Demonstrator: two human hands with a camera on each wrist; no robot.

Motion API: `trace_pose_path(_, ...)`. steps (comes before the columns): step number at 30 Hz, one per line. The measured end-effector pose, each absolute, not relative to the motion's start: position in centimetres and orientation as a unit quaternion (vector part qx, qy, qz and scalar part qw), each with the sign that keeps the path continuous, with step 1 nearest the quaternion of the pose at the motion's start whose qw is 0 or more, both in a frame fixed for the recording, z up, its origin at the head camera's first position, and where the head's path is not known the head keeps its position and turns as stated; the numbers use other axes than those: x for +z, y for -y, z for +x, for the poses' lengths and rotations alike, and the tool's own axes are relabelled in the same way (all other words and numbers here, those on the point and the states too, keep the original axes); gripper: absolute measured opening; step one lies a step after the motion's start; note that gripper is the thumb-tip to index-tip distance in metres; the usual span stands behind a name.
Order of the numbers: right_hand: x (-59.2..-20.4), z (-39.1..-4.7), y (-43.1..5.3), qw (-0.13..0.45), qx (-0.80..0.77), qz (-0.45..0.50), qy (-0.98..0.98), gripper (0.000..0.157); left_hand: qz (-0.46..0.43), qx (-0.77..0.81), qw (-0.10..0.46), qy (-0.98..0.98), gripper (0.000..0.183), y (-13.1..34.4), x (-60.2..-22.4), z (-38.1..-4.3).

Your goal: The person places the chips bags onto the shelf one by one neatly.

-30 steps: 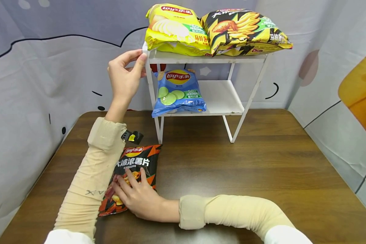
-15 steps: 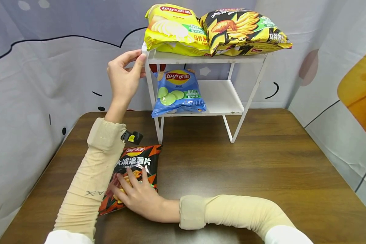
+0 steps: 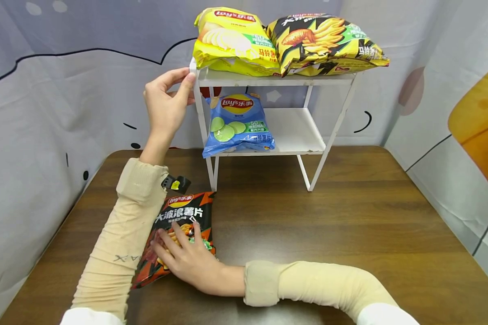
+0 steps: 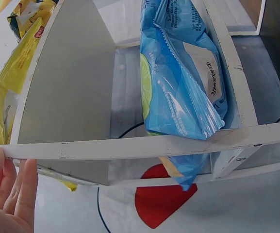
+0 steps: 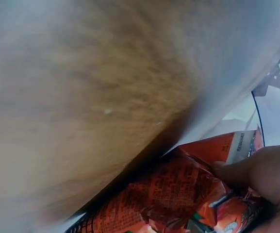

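Note:
My left hand (image 3: 166, 101) pinches the upper left corner of a white two-tier rack (image 3: 276, 81), thumb in front and fingers behind the post. In the left wrist view its fingers (image 4: 25, 189) curl at the frame's end. My right hand (image 3: 195, 262) spreads its fingers over a black and red bag of chips (image 3: 183, 212) on the table. In the right wrist view the thumb (image 5: 246, 167) presses on the bag's printed back, so the bag is gripped between thumb and fingers. The left sleeve hides part of the bag's left side.
On the rack's top shelf lie a yellow chip bag (image 3: 236, 40) and a black and yellow chip bag (image 3: 325, 43). A blue chip bag (image 3: 237, 122) stands at the left of the lower shelf. The wooden table (image 3: 329, 234) reaches back to a patterned curtain (image 3: 85, 90).
My right hand has shifted slightly right, and the black and red bag of chips has moved a little with it. The left hand stays at the rack's corner.

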State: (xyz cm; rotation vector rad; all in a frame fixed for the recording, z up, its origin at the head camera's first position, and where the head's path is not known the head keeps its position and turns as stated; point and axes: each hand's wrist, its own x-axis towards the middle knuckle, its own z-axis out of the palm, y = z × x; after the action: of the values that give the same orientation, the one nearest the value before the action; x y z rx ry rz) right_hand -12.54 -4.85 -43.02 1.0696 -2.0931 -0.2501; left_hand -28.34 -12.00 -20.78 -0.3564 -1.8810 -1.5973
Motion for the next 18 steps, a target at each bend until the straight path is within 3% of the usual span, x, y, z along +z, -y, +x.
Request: trace_pose_path(18,-42.1,-13.0,2.8,0.403,-0.123,0.445,0.790,0.038,-0.139,-0.606,0.321,0.714,0.029,12.0,-20.8,-28.3)
